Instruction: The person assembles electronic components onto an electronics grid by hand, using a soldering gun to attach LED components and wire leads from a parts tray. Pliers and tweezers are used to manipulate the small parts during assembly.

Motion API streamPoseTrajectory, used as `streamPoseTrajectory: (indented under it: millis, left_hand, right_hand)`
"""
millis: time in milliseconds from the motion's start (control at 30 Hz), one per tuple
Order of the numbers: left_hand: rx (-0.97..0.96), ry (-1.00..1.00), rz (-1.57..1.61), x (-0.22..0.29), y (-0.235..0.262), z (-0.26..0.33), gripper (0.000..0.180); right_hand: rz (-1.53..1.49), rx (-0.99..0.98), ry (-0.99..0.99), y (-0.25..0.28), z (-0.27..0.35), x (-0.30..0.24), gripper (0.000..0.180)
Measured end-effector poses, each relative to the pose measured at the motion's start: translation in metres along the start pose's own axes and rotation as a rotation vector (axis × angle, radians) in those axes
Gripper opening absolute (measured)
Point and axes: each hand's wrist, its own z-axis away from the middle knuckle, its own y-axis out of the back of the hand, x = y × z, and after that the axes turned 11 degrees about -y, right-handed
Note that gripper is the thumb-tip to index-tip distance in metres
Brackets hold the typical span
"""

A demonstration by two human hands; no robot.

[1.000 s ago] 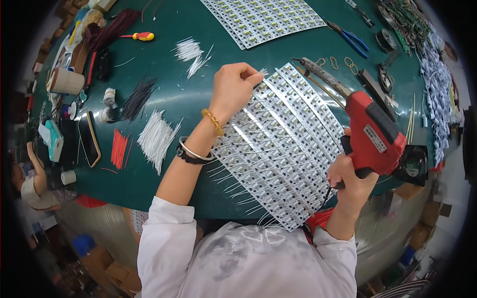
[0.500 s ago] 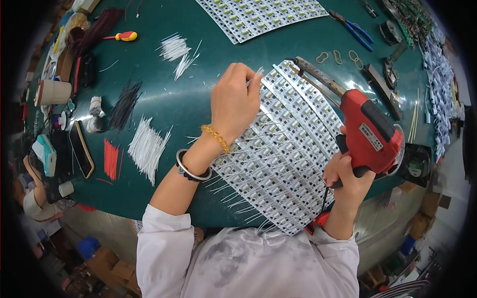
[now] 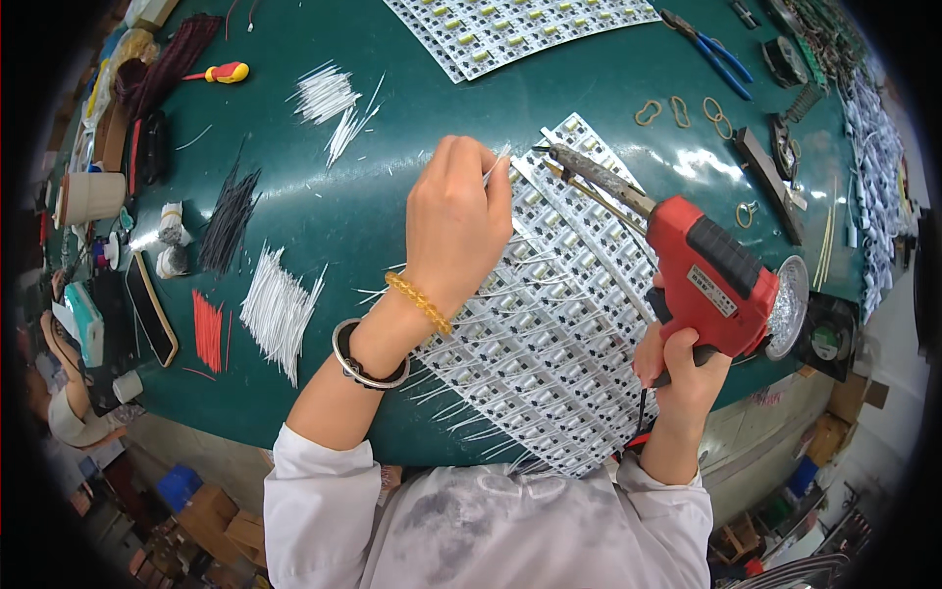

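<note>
My left hand (image 3: 456,211) is closed in a pinch on thin white wires (image 3: 500,160), whose ends stick out past the fingertips above the far left corner of a circuit board panel (image 3: 559,363). The panel is white with rows of small components, and many white wires trail from its left side. In my right hand (image 3: 690,378) is a red and black soldering gun (image 3: 714,275), gripped by its handle. Its long tip points left over the panel's far end, a short gap from the left fingertips. Whether the tip touches the panel I cannot tell.
Bundles of white wires (image 3: 280,304), black wires (image 3: 230,221) and red wires (image 3: 208,331) lie at left, near a phone (image 3: 151,309). A second panel (image 3: 520,29) lies at the back. Blue-handled pliers (image 3: 721,64), rubber bands (image 3: 679,111) and a metal dish (image 3: 789,306) are at right.
The soldering gun's tip has moved left and nearer, toward my left fingertips. My left hand has shifted slightly, still pinching the wires. The metal dish shows more from behind the gun.
</note>
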Motion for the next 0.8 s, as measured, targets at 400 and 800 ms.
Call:
streamPoseTrajectory:
  millis: [400,800]
  left_hand:
    - [-0.015,-0.059,-0.026,0.000,-0.001,0.001,0.013]
    - [-0.020,-0.067,-0.020,0.000,-0.001,0.001,0.013]
  right_hand:
    - [0.119,-0.031,0.063,0.001,-0.003,0.008,0.043]
    - [0.149,0.028,0.087,-0.004,-0.002,0.012,0.040]
